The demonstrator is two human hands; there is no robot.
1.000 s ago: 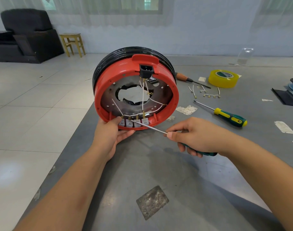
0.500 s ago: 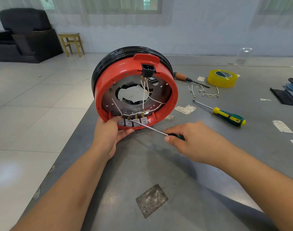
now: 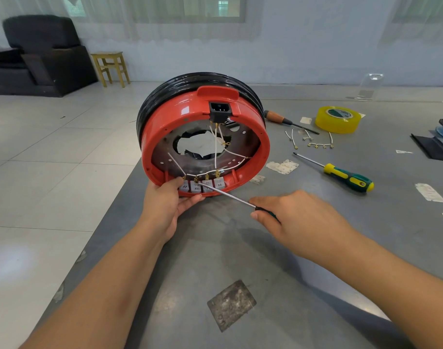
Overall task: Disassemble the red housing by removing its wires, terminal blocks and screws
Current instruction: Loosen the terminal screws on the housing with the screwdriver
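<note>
Now my left hand [image 3: 165, 205] grips the bottom rim of the red housing [image 3: 205, 139], standing on edge on the grey table [image 3: 278, 285], open face toward me. My right hand [image 3: 298, 220] holds a screwdriver [image 3: 225, 193], its shaft slanting up-left to the terminal blocks [image 3: 202, 185].

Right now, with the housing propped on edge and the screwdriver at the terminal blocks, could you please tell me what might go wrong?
1. The round red plastic housing stands on its rim near the grey table's edge, steadied only by the left hand; a hard push could roll or tip it.
2. The slim steel screwdriver in the right hand points at the grey terminal blocks beside the left thumb; a slip might jab it.
3. The thin white wires could snag.
</note>
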